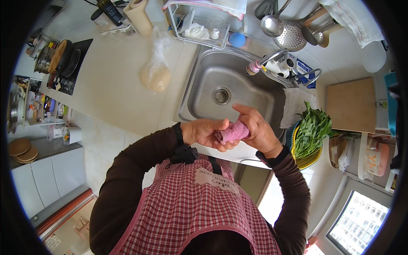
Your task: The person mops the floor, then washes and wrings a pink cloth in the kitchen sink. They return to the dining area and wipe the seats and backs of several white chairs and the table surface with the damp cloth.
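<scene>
A pink terry cloth, rolled or bunched up, is between my two hands above the front edge of the stainless steel sink. My left hand closes around the cloth's lower end, with the thumb raised. My right hand grips the other end, its index finger pointing out over the basin. Beyond the hands, the sink drain shows with nothing on it. The faucet with a pink nozzle hangs over the sink's far right corner.
Right of the sink, leafy greens fill a yellow colander, near a white cloth. A knotted plastic bag lies on the left counter. Behind the sink stand a wire rack and a blue bulb-shaped item; ladles hang on the wall.
</scene>
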The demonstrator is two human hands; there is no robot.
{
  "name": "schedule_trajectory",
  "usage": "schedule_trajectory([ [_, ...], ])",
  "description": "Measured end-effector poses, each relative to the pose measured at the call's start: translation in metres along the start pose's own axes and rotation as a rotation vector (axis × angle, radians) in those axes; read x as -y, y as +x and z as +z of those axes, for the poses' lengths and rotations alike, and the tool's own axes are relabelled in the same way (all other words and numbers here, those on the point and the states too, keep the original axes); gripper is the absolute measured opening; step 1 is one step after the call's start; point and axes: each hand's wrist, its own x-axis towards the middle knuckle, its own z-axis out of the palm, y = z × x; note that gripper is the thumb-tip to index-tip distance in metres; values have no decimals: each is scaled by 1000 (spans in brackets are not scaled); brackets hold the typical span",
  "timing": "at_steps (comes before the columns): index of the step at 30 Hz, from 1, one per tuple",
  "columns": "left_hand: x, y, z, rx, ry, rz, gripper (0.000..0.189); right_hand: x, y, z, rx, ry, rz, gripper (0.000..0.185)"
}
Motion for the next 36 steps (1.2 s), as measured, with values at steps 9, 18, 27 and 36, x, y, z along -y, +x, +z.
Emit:
schedule_trajectory([
  [9,-35,2,34,-442,558,-188,24,-1,27,-31,299,-380,90,32],
  [18,-36,32,-28,-999,2040,225,26,-79,44,13,632,-277,602,13],
  [27,-31,25,-50,-1087,1753,478,27,-79,17,29,47,337,827,60],
  [36,-53,2,-10,-498,67,-135,15,-32,11,21,-69,-498,25,58],
])
